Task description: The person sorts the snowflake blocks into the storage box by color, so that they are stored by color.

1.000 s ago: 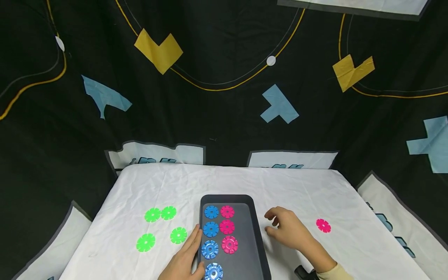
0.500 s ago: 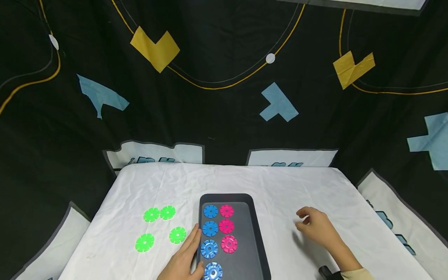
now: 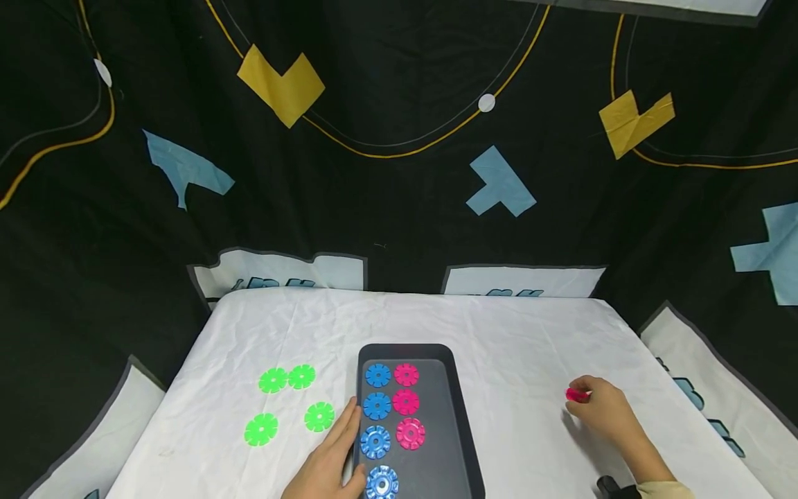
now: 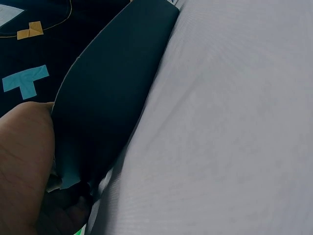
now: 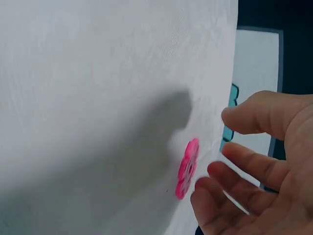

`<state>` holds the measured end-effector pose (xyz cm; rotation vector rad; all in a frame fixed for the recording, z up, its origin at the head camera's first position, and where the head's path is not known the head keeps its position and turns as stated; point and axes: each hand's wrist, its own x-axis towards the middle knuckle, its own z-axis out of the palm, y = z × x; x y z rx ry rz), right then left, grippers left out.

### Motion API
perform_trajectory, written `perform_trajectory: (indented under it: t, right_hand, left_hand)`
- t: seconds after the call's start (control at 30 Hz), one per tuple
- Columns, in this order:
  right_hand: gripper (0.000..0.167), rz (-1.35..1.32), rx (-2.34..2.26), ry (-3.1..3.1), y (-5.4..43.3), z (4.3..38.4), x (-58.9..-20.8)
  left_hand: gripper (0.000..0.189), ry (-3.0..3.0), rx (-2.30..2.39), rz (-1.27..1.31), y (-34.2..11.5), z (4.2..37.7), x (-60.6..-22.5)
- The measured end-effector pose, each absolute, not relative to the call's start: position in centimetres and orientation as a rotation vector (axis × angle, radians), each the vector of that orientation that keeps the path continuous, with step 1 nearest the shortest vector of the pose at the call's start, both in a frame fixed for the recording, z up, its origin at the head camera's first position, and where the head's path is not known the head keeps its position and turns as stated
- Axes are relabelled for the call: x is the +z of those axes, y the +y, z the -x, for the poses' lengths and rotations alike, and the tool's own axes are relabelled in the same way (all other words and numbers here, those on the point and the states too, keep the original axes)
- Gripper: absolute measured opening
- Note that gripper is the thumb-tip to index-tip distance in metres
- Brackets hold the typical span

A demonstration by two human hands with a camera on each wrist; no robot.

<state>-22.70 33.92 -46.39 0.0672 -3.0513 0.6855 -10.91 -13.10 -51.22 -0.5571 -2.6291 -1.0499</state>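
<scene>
Right wrist view: pink disc (image 5: pixel 188 169) on cloth (image 5: pixel 98 73), just beside right hand (image 5: pixel 281 181), fingers parted.

Head view: bright, glints on nearest blue disc (image 3: pixel 382 482); wrist views: dimmer, softer, blurry-edged shadow across white cloth (image 5: pixel 98 73)

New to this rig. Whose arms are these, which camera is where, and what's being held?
No robot here, just a person working bare-handed. The head camera looks forward and down; the other two sit on the wrists, each aimed at the work there. On a white cloth stands a dark tray, in which four blue discs and three pink discs show. Four green discs lie to its left. The left hand rests against the tray's left edge. The right hand is at a loose pink disc; the right wrist view shows a gap between them, so I see no grip on it.
</scene>
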Motion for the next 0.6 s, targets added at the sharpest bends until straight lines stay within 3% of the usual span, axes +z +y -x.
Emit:
perform_trajectory:
  t: [0.3, 0.6]
  right_hand:
    - [0.057, -0.042, 0.574, -3.090, 34.82, 23.18, -47.09]
    - [0.057, 0.031, 0.587, -3.166, 34.34, 23.36, -47.35]
  left_hand:
    - [0.083, -2.674, -1.087, 0.535, -13.15, 10.82, -50.97]
    - [0.084, -2.709, -1.065, 0.531, -13.13, 10.79, -50.85]
